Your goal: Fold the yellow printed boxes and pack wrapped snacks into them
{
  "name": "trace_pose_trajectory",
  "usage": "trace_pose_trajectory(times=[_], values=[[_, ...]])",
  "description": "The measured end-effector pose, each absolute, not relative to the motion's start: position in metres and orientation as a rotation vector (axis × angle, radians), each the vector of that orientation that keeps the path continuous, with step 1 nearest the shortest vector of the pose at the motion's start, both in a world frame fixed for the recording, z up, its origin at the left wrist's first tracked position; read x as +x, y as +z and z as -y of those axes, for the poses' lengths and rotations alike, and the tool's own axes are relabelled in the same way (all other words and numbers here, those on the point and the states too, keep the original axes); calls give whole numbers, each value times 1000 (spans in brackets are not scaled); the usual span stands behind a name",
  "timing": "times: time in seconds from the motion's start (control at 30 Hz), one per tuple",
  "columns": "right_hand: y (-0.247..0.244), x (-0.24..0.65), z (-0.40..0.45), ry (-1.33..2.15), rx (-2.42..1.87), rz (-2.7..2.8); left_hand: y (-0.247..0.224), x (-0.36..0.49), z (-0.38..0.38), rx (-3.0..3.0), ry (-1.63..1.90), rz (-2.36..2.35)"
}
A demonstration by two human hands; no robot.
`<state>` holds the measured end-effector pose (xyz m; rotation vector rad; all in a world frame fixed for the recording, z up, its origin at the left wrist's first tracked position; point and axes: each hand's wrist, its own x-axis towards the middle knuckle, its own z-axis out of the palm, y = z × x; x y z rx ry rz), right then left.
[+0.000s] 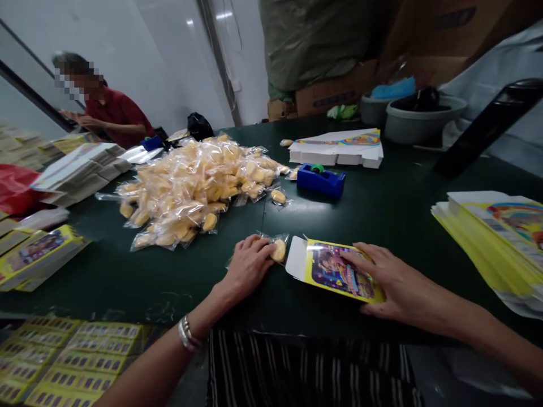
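Note:
My left hand (pixel 250 261) rests on the dark green tabletop with its fingers closed over a clear plastic packet (pixel 279 250) holding a pale yellow, rounded piece. My right hand (pixel 388 280) grips a small yellow printed carton (pixel 339 270) that lies nearly flat. The carton's white end flap (pixel 296 257) stands out toward the packet, a short gap apart from it. Beyond my left hand spreads a large heap of similar clear packets (pixel 190 186). One loose packet (pixel 278 196) lies between the heap and a blue tape dispenser (pixel 321 181).
Flat white cartons (pixel 335 150) are stacked behind the dispenser, with more flat cartons (pixel 496 243) at the right. Grey tubs (pixel 424 121) stand at the back right. Filled-out yellow cartons (pixel 42 257) lie at left. Across the table sits a person in red (pixel 121 116).

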<state>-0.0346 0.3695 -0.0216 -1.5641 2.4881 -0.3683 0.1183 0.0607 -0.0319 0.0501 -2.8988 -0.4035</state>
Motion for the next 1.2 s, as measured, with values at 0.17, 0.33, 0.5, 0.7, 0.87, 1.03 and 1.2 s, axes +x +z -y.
trace_pose_trajectory(times=[0.17,0.33,0.5,0.7,0.87,1.03,1.2], values=[[-11,-31,-369,-405,-1581,-2466,-22,109,-55,1,-531,2757],[-16,-32,-371,-502,-1649,-2473,2,103,-73,-151,-558,2855],[-24,-32,-373,-612,-1755,-2493,3,89,-101,-299,-718,2992],[-37,-35,-374,-593,-1770,-2556,-3,102,-98,1,-1028,2807],[-39,-41,-374,-582,-1768,-2548,-7,126,-54,403,-686,2673],[-32,-39,-373,-540,-1745,-2548,-29,122,-54,333,-693,2686],[-29,-38,-372,-534,-1744,-2554,-12,102,-79,63,-817,2747]])
